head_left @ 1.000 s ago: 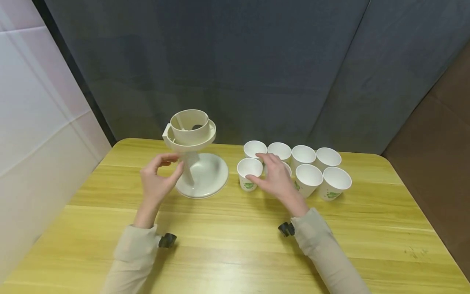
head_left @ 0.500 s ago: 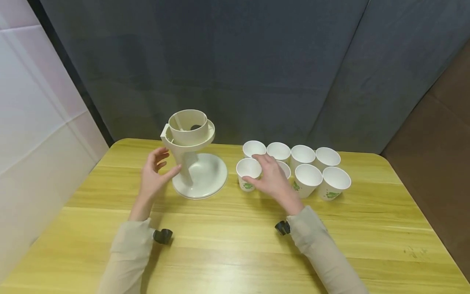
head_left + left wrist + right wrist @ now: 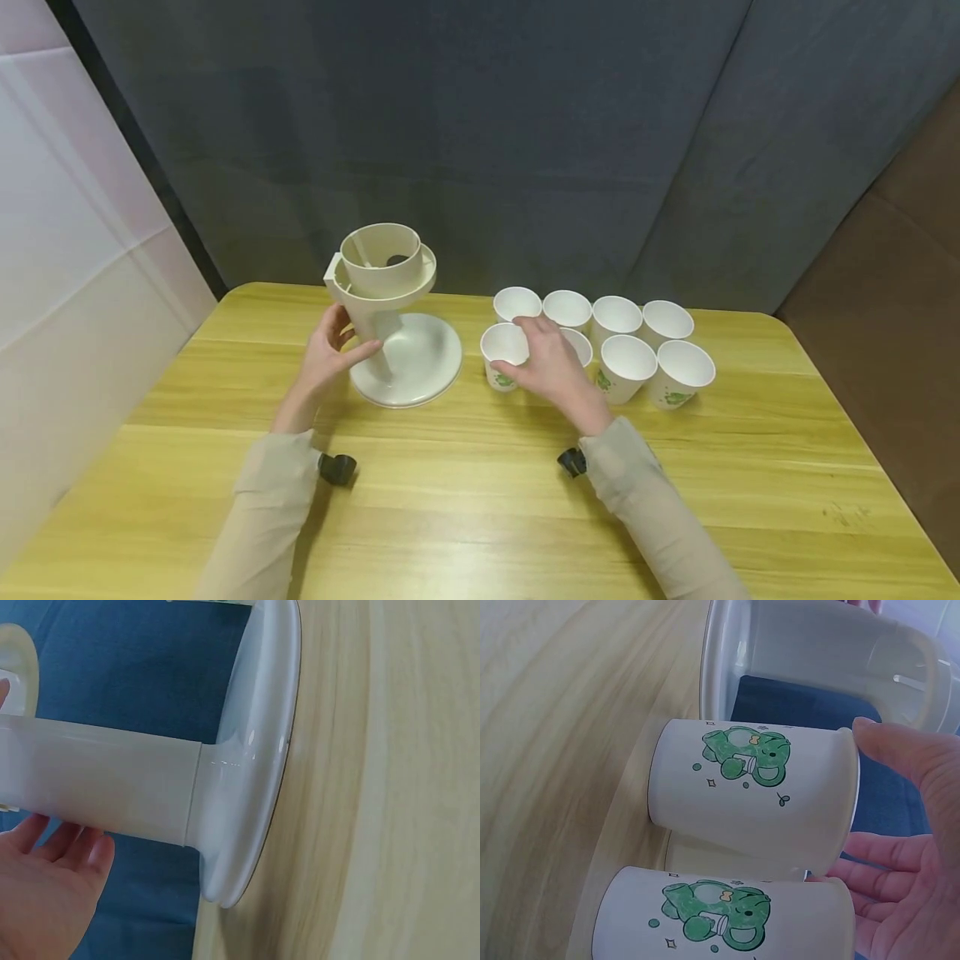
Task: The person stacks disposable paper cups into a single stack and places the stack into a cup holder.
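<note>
A cream-white plastic stand (image 3: 407, 362) has a round base, an upright column (image 3: 112, 776) and a ringed round holder (image 3: 381, 275) on top. My left hand (image 3: 324, 358) is around the column, thumb across the front and fingers behind; the left wrist view shows the fingers (image 3: 64, 844) against its underside. Over the front-left paper cup (image 3: 501, 342), my right hand (image 3: 551, 367) has its thumb on the near side and fingers on the far side. In the right wrist view the thumb meets this cup's rim, above its green bear print (image 3: 746, 754).
Several more white paper cups (image 3: 627, 358) stand upright in two rows, to the right of the stand. All are on a wooden table (image 3: 450, 500). A dark cloth (image 3: 450, 125) hangs behind its far edge, and a pale panel (image 3: 90, 250) rises at the left.
My left hand drew back left with its fingers spreading, then moved in around the stand's column. My right hand shifted slightly left at the same cup. Stand and cups kept their places.
</note>
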Action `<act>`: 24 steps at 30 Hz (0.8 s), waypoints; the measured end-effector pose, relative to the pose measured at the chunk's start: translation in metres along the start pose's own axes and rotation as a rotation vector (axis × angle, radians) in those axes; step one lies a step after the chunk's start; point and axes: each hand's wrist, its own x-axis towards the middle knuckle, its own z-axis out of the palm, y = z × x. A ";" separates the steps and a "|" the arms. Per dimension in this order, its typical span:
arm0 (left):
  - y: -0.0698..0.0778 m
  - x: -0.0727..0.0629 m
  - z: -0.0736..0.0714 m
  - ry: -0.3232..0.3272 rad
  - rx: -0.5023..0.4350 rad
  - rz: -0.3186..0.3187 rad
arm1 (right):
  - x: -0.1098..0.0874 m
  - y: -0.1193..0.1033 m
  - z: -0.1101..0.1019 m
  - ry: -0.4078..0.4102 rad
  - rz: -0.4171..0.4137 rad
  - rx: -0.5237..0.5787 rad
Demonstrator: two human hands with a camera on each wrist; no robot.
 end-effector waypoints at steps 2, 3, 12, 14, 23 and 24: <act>-0.002 0.001 0.000 -0.011 -0.007 -0.004 | 0.000 0.000 0.000 -0.001 -0.001 -0.006; -0.002 0.001 0.000 -0.015 -0.010 -0.007 | 0.001 0.000 0.001 -0.001 -0.001 -0.008; -0.008 0.005 -0.001 -0.035 -0.051 -0.044 | 0.003 -0.001 0.000 -0.033 0.014 -0.039; -0.009 0.005 -0.001 -0.033 -0.069 -0.046 | 0.004 -0.001 0.000 -0.039 0.010 -0.049; -0.011 0.008 -0.004 -0.055 -0.060 -0.045 | 0.007 -0.001 -0.003 -0.080 -0.019 -0.077; -0.011 0.008 -0.005 -0.066 -0.062 -0.047 | 0.007 -0.001 -0.003 -0.086 -0.022 -0.074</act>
